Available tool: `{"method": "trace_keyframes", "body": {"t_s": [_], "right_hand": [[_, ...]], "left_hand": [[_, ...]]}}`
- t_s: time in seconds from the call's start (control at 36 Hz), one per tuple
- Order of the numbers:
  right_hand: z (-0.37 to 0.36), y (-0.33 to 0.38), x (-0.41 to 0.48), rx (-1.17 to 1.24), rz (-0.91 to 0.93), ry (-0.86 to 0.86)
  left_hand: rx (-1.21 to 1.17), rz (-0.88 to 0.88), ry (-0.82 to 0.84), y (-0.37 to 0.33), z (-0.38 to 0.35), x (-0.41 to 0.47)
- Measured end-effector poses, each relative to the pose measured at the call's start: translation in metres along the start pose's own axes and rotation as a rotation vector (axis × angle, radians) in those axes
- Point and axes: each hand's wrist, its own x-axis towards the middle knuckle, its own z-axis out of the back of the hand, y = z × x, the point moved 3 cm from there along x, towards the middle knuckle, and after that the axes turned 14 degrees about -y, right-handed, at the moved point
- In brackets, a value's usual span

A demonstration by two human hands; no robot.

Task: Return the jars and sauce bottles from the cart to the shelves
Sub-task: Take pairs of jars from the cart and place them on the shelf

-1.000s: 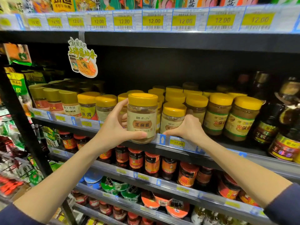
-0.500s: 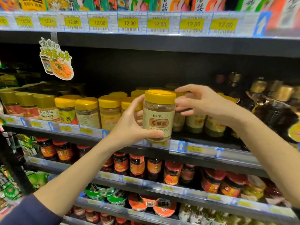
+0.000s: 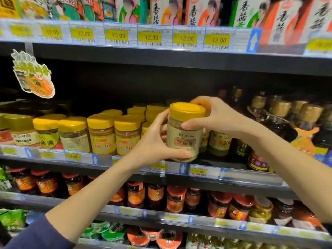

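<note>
A sesame paste jar [image 3: 185, 139] with a yellow lid and beige label is held upright just in front of the middle shelf [image 3: 203, 172]. My left hand [image 3: 154, 142] wraps its lower left side, thumb under the base. My right hand [image 3: 217, 117] grips its upper right side, with the thumb on the front just below the lid. Behind the jar stand rows of similar yellow-lidded jars [image 3: 102, 133], partly hidden by my hands.
Dark sauce bottles with gold caps [image 3: 280, 123] crowd the right of the same shelf. Red-lidded chili jars [image 3: 176, 200] fill the shelf below, flat tubs [image 3: 111, 232] the lowest. A noodle-shaped promo tag [image 3: 34, 76] hangs at the upper left under the top shelf's price strip [image 3: 150, 36].
My right hand left the shelf jars, rose and closed on the held jar's upper side. The jar shifted right and slightly up; the view panned right.
</note>
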Motion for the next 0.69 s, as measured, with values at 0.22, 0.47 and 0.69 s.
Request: {"method": "trace_keyframes", "body": {"t_s": [0.22,0.47,0.69], "right_hand": [[0.016,0.000,0.012,0.115,-0.016,-0.050],[0.014,-0.042,0.018,0.076,-0.141,-0.103],[-0.016,-0.077,0.013,0.057,-0.256,-0.065]], "left_hand": [[-0.006,0.013,0.017,0.000,0.004,0.003],[0.485,-0.110,-0.024,0.044,0.049,-0.033],[0.987,-0.314,0.036,0.071,0.069,-0.055]]}}
